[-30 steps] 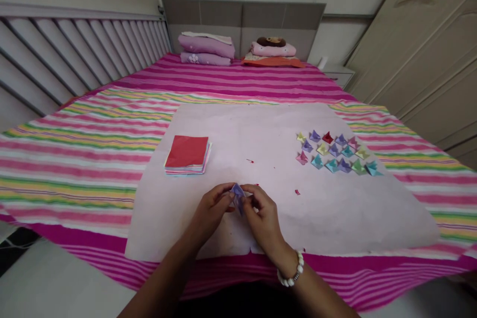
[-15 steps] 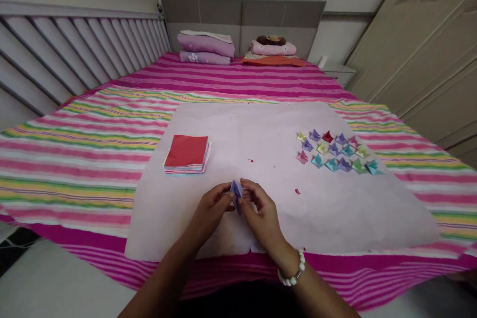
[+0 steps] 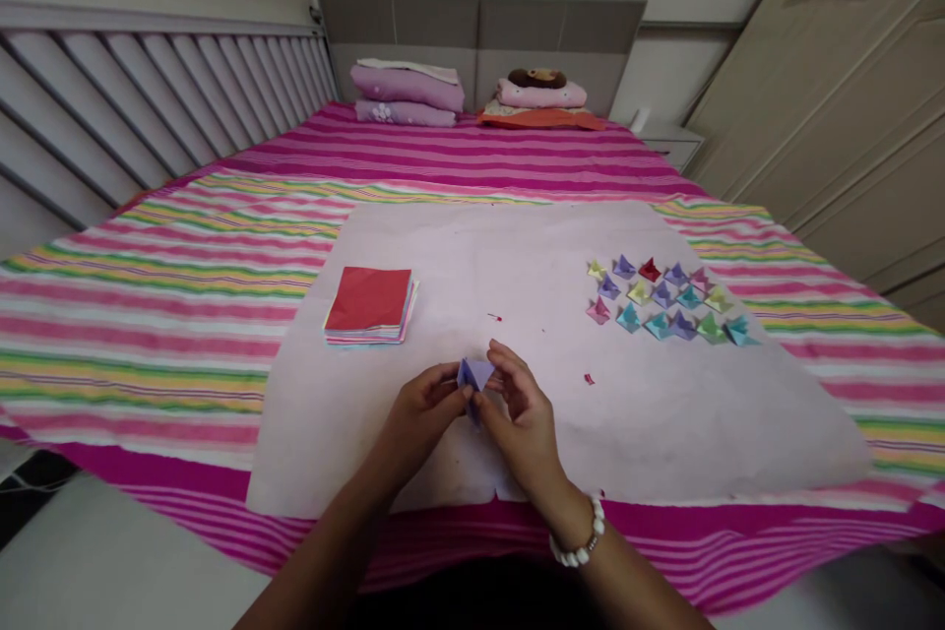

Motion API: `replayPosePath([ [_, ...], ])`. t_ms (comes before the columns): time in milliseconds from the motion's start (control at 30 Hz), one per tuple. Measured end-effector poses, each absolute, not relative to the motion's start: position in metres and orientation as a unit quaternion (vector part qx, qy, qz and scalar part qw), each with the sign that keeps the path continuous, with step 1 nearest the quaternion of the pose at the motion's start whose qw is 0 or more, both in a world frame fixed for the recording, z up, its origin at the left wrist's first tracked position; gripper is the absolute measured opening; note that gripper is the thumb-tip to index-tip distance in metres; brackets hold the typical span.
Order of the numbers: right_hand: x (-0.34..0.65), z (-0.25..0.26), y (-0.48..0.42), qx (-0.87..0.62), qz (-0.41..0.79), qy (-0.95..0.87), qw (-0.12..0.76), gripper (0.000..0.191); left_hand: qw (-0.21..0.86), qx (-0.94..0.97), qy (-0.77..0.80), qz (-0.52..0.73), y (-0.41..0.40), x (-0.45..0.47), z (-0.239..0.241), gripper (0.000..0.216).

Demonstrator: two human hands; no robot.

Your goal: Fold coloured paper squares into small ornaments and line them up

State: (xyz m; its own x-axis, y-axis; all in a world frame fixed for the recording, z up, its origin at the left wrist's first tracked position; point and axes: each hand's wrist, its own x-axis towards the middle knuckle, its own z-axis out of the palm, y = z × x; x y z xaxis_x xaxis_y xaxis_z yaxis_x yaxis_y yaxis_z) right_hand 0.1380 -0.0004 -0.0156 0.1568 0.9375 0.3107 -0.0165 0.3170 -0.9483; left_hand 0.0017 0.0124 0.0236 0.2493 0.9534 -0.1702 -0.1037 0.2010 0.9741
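Observation:
A small folded purple paper [image 3: 474, 373] is held between both hands above the white sheet [image 3: 458, 246]. My left hand [image 3: 426, 406] pinches its left side, thumb in front. My right hand [image 3: 523, 410], with a white bead bracelet at the wrist, grips the lower right side with the thumb while its index finger is raised behind the paper. The upper part of the paper is spread into a wide triangle; its lower point is partly hidden by the thumbs. To the left lies a stack of square coloured paper [image 3: 369, 300], red on top.
Several folded paper boats [image 3: 662, 295] in mixed colours stand in rows at the right. Small red scraps [image 3: 589, 379] lie nearer the middle. The sheet rests on a striped bedspread [image 3: 148, 315]; folded bedding [image 3: 409, 94] sits by the headboard.
The purple paper has gone from a narrow upright diamond to a wider shape, its top flap opened towards the right. My right index finger has lifted slightly.

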Motion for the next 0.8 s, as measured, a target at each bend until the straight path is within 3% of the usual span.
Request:
replayPosePath([
  [333, 0.143, -0.006, 0.000, -0.505, 0.318, -0.574, 0.561, 0.011, 0.568, 0.546, 0.470, 0.399, 0.011, 0.002, 0.017, 0.034],
  [533, 0.141, -0.004, 0.000, -0.504, 0.348, -0.567, 0.551, 0.014, 0.530, 0.583, 0.481, 0.385, 0.010, 0.001, 0.009, 0.037],
  [700, 0.140, -0.008, 0.000, -0.505, 0.405, -0.524, 0.553, 0.026, 0.524, 0.583, 0.477, 0.397, 0.008, 0.003, 0.004, 0.060],
  [800, 0.141, -0.011, 0.000, -0.510, 0.419, -0.511, 0.551, 0.031, 0.468, 0.643, 0.457, 0.399, 0.006, 0.002, 0.005, 0.046],
])
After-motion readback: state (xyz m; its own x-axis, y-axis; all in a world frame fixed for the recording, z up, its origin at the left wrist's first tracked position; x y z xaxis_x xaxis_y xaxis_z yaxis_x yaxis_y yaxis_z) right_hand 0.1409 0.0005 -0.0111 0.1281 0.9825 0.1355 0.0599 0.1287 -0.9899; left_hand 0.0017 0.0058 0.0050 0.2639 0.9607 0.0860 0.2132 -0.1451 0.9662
